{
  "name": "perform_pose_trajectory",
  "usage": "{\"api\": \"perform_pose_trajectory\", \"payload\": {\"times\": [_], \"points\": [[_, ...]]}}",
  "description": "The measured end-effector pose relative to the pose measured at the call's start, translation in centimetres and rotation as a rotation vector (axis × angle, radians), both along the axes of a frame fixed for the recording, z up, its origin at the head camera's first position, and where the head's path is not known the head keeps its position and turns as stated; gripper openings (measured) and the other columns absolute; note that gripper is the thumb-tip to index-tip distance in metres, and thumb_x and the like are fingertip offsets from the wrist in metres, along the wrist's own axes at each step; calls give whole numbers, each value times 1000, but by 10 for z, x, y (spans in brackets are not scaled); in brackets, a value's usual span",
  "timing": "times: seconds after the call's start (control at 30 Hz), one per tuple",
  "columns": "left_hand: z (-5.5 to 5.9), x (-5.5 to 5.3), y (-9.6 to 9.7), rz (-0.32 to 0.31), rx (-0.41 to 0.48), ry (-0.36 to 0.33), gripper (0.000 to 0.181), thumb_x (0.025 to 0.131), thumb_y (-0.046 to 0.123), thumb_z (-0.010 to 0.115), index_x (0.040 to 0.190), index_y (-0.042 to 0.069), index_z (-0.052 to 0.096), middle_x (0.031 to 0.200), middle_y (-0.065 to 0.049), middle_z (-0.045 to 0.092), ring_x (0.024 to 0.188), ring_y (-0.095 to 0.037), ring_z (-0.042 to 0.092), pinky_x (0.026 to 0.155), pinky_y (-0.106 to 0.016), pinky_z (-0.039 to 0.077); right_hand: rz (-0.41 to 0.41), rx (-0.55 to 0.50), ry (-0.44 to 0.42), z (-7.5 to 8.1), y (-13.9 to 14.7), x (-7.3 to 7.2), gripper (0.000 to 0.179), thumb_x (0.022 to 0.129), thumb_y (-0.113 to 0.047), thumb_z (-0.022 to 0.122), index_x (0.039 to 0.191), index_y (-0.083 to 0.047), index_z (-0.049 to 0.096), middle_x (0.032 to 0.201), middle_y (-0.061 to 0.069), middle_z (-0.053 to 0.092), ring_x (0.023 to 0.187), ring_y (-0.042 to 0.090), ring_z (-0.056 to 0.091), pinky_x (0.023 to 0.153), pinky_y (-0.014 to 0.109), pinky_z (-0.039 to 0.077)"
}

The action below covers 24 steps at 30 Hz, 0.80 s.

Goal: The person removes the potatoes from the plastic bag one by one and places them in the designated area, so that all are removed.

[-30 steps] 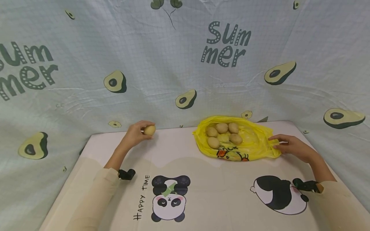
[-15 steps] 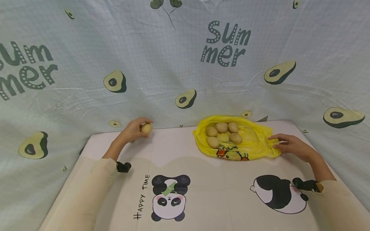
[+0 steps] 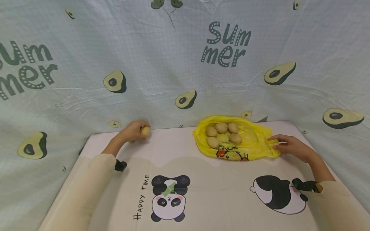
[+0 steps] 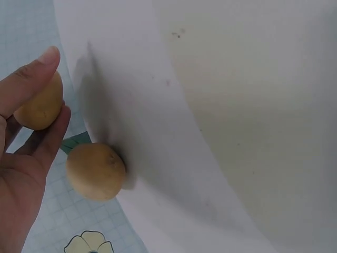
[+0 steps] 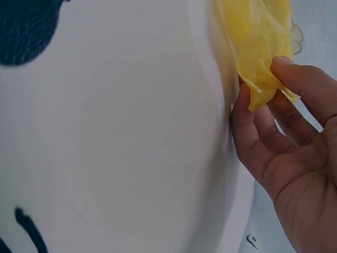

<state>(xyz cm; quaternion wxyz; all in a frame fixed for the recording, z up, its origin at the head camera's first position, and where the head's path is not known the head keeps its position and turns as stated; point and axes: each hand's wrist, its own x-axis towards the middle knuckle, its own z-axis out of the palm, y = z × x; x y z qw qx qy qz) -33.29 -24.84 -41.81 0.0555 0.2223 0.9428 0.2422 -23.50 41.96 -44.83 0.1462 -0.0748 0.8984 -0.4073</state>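
Note:
At the table's back left, my left hand point(image 3: 134, 131) holds a round, yellow-brown potato point(image 3: 145, 131). In the left wrist view the thumb and fingers grip this potato point(image 4: 42, 108) from both sides. A second potato point(image 4: 96, 171) sits on the table close by the hand; in the head view the hand mostly hides it. Over on the right, my right hand point(image 3: 293, 148) pinches the gathered end of a yellow plastic bag point(image 3: 254, 138). Thumb and fingertips meet on the thin plastic point(image 5: 258, 42) in the right wrist view. Several potatoes point(image 3: 221, 128) lie in the bag's left part.
The table point(image 3: 173, 147) has a pale cover printed with pandas and lettering. Right behind its back edge hangs a light curtain point(image 3: 162, 64) with avocado prints. Dark wrist mounts point(image 3: 120, 165) show at both cuffs.
My left hand has shifted a little to the left, rising slightly and then coming down, with the potato still in its grip. The right hand and the bag stay as they were.

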Motion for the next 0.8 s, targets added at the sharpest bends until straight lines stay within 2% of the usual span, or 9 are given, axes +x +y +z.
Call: {"api": "perform_pose_trajectory", "payload": {"times": [0.2,0.43,0.63,0.8], "points": [[-3,-3,-1,18,7,-17,53,77,5,88,124,-3,65,126,-24,62,108,-37,57,92,-52,47,-2,6,-6,-2,0,0,49,99,-24,67,140,-1,55,146,30,41,110,34,56,79,28,56],[-11,-3,-1,-11,1,-7,47,77,6,88,118,-3,67,120,-22,65,106,-36,57,92,-51,46,-4,11,-3,-1,-1,1,49,99,-26,67,140,-1,55,148,31,39,116,39,55,80,28,56],[-11,-3,2,-21,-30,-1,47,79,10,88,119,-2,68,120,-20,66,105,-34,58,91,-49,47,-14,2,-5,-1,-1,2,50,99,-26,67,140,0,55,146,30,40,113,38,55,79,28,56],[-9,-3,2,-5,-36,-24,46,81,13,86,121,-2,68,120,-20,66,102,-32,57,88,-46,46,-14,1,-4,-2,0,2,50,100,-26,67,140,0,55,146,30,40,113,37,55,80,27,56]]}}
